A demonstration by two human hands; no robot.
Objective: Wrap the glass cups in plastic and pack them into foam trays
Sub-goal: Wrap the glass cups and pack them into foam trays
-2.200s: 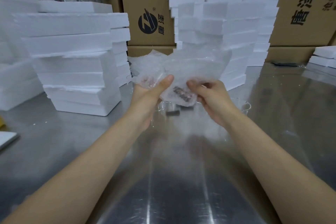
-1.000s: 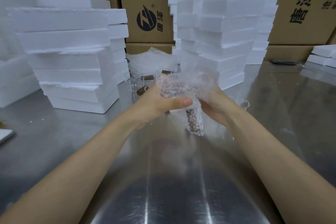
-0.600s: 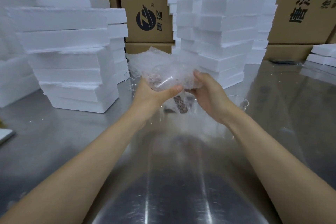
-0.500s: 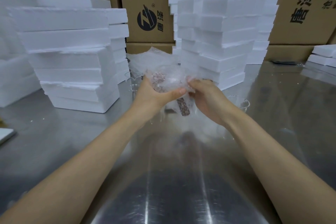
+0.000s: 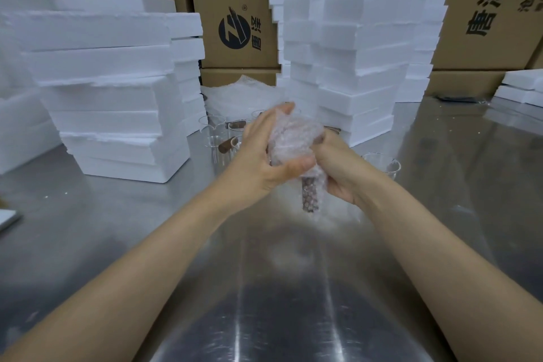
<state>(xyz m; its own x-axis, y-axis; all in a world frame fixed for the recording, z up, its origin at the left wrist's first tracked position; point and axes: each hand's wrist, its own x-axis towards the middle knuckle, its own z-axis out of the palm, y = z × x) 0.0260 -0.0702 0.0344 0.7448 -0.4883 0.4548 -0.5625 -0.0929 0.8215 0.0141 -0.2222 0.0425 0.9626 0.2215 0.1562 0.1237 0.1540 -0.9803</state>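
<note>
1. Okay, step in hand: wrapping, near its end by my read. One wrapped cup point(image 5: 293, 144) is held in the air over the table point(image 5: 264, 303), between both hands, in front of the foam stacks.
2. Left hand point(image 5: 258, 161): fingers curled round the far side of the bundle, thumb laid across its front, squeezing the bubble wrap point(image 5: 296, 126) tight.
3. Right hand point(image 5: 343, 173): curled against the bundle's lower right side and gripping it. The fingertips are mostly hidden behind the wrap, so the exact pinch is unclear.
4. Key relation: the brown handle point(image 5: 309, 197) sticks straight down out of the grip toward the table, with wrap over it. The long axis is roughly vertical, cup body up inside the hands, handle below. Both hands touch it; the right sits nearer the handle root, the left covers the body.
5. Next move, judged: tuck the loose wrap round the handle, then lay the bundle in a tray. No open tray slot shows. Foam trays point(image 5: 111, 97) are stacked left of the left hand, with a right foam stack point(image 5: 358, 67) behind.
6. Bare glass cups point(image 5: 214, 132) stand just behind the left hand, and a lone cup point(image 5: 382, 164) just right of the right hand. A spare wrap pile point(image 5: 235, 94) lies behind them. Risk: a swing of the bundle knocks these.
</note>
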